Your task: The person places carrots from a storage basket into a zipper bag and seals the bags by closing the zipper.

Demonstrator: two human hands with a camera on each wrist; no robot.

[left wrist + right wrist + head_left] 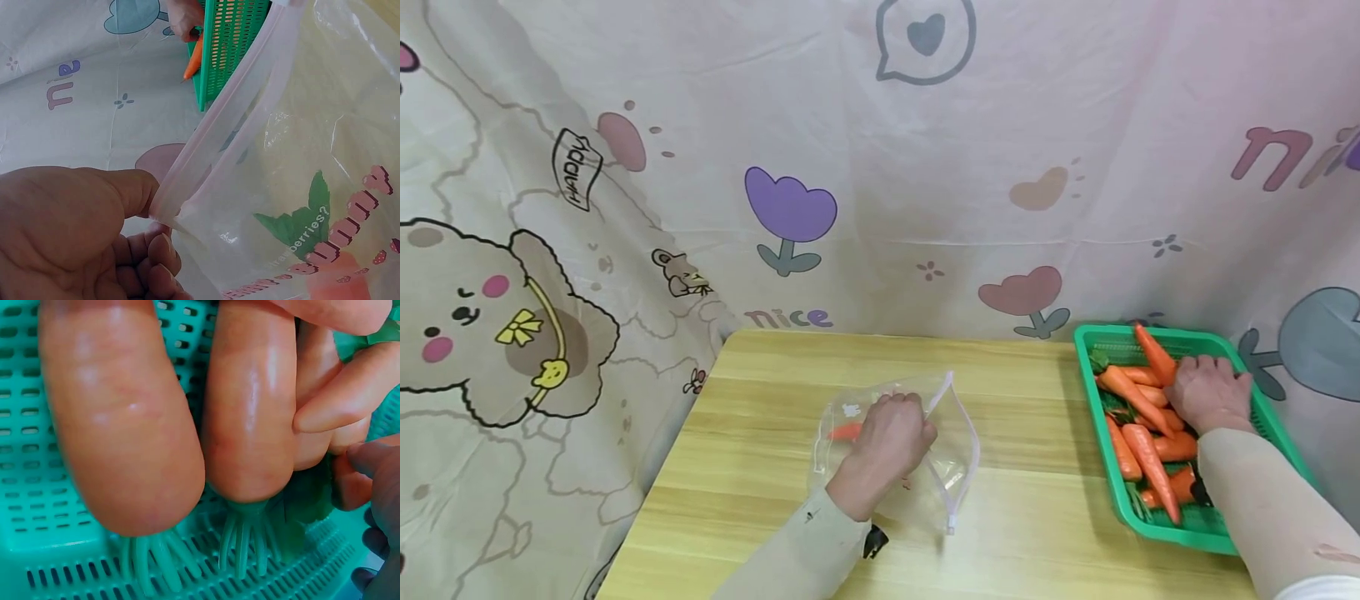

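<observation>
My left hand (891,437) pinches the rim of a clear zip bag (955,450) between thumb and curled fingers. The bag lies on the table, its pink-edged mouth spread apart toward the right. Inside it shows an orange carrot (846,432), partly hidden by the hand; the left wrist view shows green leaf (300,219) through the printed film. At the right, my right hand (1212,392) reaches into a green basket (1101,467) of carrots. Its fingers grip the thick end of a carrot (1156,354) whose tip points up past the far rim.
Several more carrots (1150,467) fill the basket, some with green tops. The wooden table (1030,517) extends between bag and basket. A printed cloth (887,208) hangs behind the table and along its left side.
</observation>
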